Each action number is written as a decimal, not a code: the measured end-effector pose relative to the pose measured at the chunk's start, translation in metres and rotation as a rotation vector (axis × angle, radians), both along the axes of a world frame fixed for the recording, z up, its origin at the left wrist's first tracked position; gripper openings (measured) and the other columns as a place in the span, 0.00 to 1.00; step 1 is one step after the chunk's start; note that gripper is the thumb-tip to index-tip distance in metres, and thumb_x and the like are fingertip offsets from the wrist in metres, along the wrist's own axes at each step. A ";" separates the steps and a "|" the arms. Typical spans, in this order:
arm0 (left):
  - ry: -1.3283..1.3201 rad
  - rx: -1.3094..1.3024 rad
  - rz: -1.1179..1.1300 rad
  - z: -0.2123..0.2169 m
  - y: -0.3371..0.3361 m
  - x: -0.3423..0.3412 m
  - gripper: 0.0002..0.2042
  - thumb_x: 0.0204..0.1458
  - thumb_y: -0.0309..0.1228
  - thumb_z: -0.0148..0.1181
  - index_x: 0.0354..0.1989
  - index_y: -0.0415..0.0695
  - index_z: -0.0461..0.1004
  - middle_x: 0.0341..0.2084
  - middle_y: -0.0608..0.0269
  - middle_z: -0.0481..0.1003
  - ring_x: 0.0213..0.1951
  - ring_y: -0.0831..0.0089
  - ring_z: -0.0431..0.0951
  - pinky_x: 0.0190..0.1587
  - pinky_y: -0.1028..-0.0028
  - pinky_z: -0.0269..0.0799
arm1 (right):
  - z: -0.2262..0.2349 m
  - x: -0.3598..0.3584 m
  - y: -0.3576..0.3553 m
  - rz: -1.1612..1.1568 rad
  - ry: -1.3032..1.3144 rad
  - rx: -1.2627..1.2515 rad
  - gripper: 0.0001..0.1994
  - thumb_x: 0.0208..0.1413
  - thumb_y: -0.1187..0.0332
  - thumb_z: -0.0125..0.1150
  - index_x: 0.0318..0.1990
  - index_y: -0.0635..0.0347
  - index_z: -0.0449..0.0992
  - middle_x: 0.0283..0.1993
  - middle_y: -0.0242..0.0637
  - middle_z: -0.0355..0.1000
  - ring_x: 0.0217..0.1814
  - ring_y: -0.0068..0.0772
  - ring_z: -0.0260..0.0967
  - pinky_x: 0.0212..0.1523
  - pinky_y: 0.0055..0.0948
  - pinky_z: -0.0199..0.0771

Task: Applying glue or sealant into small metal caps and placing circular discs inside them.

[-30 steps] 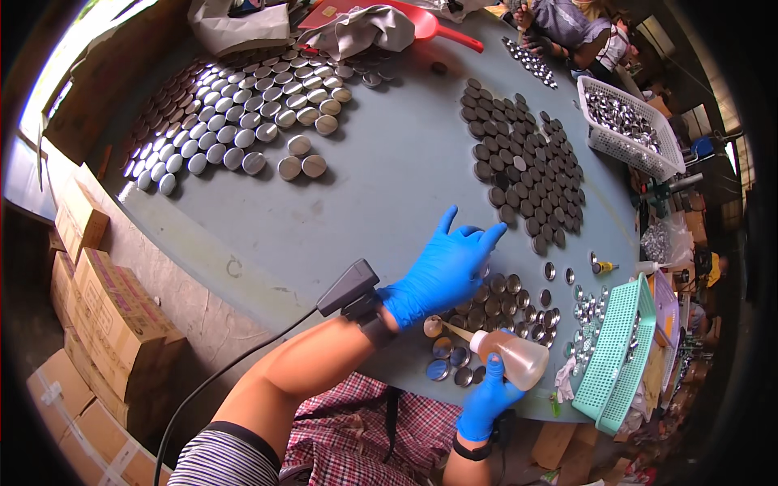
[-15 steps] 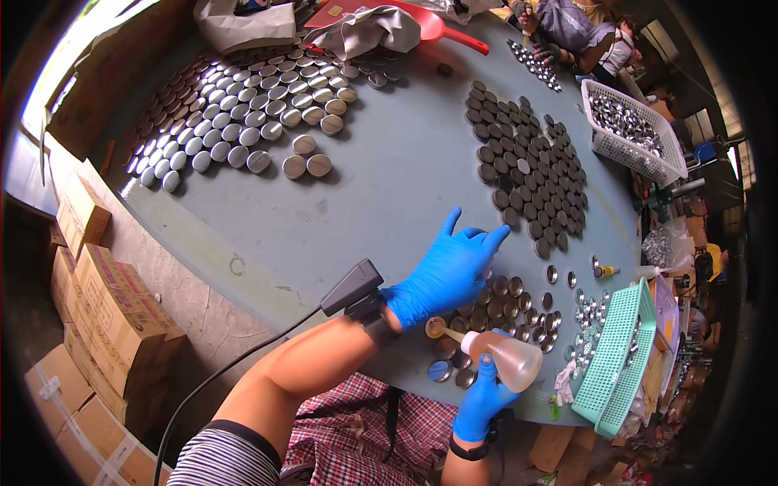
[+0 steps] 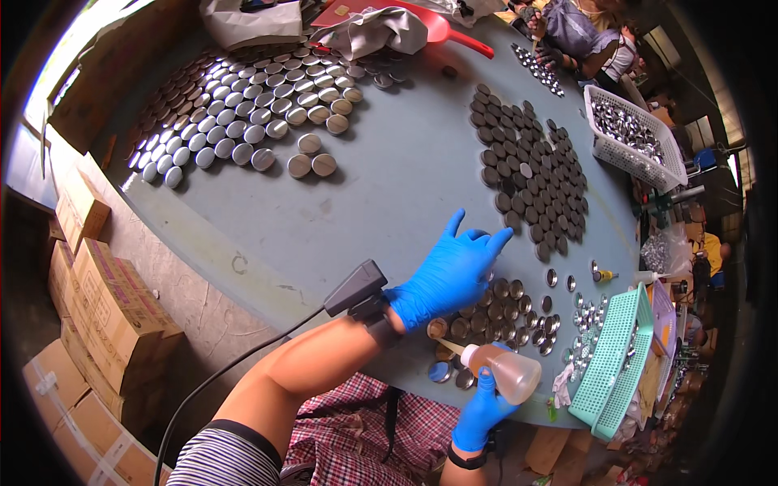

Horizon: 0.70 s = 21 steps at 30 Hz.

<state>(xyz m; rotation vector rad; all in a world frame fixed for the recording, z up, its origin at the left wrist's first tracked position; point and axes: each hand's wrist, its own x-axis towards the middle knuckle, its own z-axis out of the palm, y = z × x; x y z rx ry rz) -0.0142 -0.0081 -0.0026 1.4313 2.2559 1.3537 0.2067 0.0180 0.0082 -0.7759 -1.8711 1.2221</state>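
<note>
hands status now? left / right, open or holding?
Left hand: open, fingers spread, resting on the small round tins on the table.
Right hand: closed around the squeeze bottle, nozzle toward the tins.

Gloved hands, squeeze bottle (image 3: 509, 370) over round tins (image 3: 502, 304) on table (image 3: 405, 186)

Both the left hand (image 3: 447, 275) and the right hand (image 3: 480, 409) wear bright blue rubber gloves. The soft plastic squeeze bottle (image 3: 506, 371) is translucent with a peach-orange tint. The round table (image 3: 389, 186) is a dull grey-blue. On it, the shiny silver round metal lids (image 3: 243, 121) gleam pale, while the flat round dark caps (image 3: 531, 174) look brownish-black. The slotted plastic basket (image 3: 612, 360) is mint green, the long-handled plastic scoop (image 3: 442, 28) red, and the fabric at the person's lap (image 3: 365, 425) is checked red and white.
</note>
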 end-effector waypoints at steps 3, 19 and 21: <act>-0.002 -0.008 -0.005 -0.002 0.001 0.001 0.37 0.45 0.22 0.57 0.69 0.44 0.54 0.46 0.55 0.76 0.56 0.59 0.72 0.71 0.43 0.41 | -0.008 -0.007 0.003 -0.055 -0.027 0.023 0.24 0.53 0.71 0.70 0.54 0.73 0.68 0.53 0.47 0.72 0.54 0.42 0.71 0.56 0.39 0.72; -0.013 -0.031 -0.006 0.000 0.000 0.000 0.35 0.47 0.22 0.56 0.68 0.43 0.56 0.44 0.56 0.77 0.56 0.60 0.73 0.71 0.44 0.40 | -0.010 -0.004 0.003 -0.049 0.073 -0.115 0.31 0.53 0.64 0.71 0.58 0.72 0.64 0.56 0.49 0.70 0.57 0.43 0.69 0.60 0.42 0.69; -0.005 -0.023 -0.002 0.000 0.000 0.001 0.34 0.48 0.23 0.56 0.68 0.43 0.56 0.44 0.56 0.78 0.56 0.60 0.73 0.71 0.44 0.41 | -0.012 -0.008 0.003 -0.038 0.075 -0.087 0.30 0.53 0.66 0.71 0.58 0.72 0.64 0.56 0.50 0.70 0.58 0.44 0.69 0.60 0.42 0.69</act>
